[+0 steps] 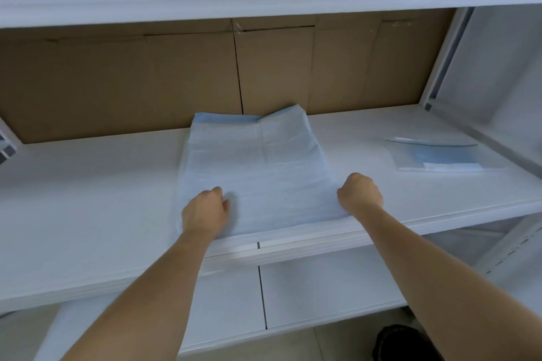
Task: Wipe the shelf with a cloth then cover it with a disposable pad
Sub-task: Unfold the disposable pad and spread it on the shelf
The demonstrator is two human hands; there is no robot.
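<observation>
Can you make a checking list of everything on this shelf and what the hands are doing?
Surface: white shelf, front edge toward the camera.
Job's things: pale blue disposable pad, still partly folded, far right corner lifted against the cardboard; no cloth seen.
Clutter: clear plastic wrapper lying flat, right.
Hands: left hand and right hand grip the pad's near corners.
Cables: nothing seen.
Surroundings: upper shelf, lower shelf, floor.

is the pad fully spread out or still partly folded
Partly folded. The pad covers only the middle of the shelf, fold creases show, and its far right corner is turned up. Both hands grip its near edge.
</observation>
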